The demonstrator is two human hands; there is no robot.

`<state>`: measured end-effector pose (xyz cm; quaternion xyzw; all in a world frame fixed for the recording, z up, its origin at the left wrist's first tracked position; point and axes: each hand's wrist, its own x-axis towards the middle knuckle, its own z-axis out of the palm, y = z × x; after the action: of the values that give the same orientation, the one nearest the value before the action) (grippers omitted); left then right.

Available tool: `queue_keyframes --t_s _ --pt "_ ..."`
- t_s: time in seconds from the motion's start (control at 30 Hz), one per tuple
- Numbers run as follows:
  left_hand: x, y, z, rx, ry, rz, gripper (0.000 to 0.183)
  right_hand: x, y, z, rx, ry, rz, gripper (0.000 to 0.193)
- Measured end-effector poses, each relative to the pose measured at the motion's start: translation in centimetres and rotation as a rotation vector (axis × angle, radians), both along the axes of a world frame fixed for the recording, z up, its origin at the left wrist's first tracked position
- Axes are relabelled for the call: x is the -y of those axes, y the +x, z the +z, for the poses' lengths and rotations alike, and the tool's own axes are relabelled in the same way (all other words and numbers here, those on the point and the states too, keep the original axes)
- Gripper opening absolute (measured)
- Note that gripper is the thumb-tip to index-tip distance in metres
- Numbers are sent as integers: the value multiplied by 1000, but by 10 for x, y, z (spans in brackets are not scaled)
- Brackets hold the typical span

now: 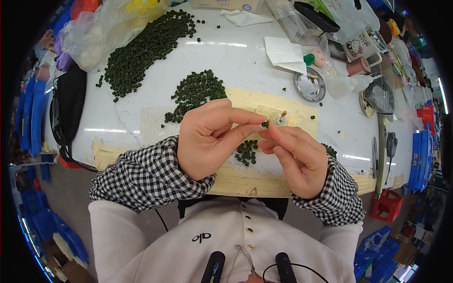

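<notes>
A tiny dark green part (264, 125) is pinched between the thumb and forefinger of my left hand (205, 137). From the other side, the forefinger of my right hand (304, 160) meets that part. The right fingers are curled and drawn together; anything between them is hidden. Just beyond the fingertips stands a small pale fixture with a brownish peg (283, 114), on a sheet of yellow tape (238, 96). Below the hands lies a small pile of the same green parts (246, 154). A medium pile (200, 87) sits past my left hand.
A large heap of green parts (141, 52) lies far left beside clear plastic bags (101, 40). At right are a round metal dish (309, 85), white tissue (285, 53), a mug (362, 45), tweezers (375, 153) and a screwdriver-like tool (391, 146). A black bag (71, 108) lies left.
</notes>
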<state>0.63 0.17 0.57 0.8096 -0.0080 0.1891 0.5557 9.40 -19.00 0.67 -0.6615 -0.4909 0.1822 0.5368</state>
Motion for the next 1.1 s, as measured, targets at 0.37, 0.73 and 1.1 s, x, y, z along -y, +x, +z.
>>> queue_keyframes --t_s 0.37,0.73,1.1 --pt "-2 0 0 -28 32 -37 18 2 3 3 58 -32 1 41" --pt "-1 1 0 -59 -13 -39 17 3 7 6 227 -54 -75 38" --pt "0 1 0 -85 -18 -48 18 -9 35 0 434 -140 -361 19"
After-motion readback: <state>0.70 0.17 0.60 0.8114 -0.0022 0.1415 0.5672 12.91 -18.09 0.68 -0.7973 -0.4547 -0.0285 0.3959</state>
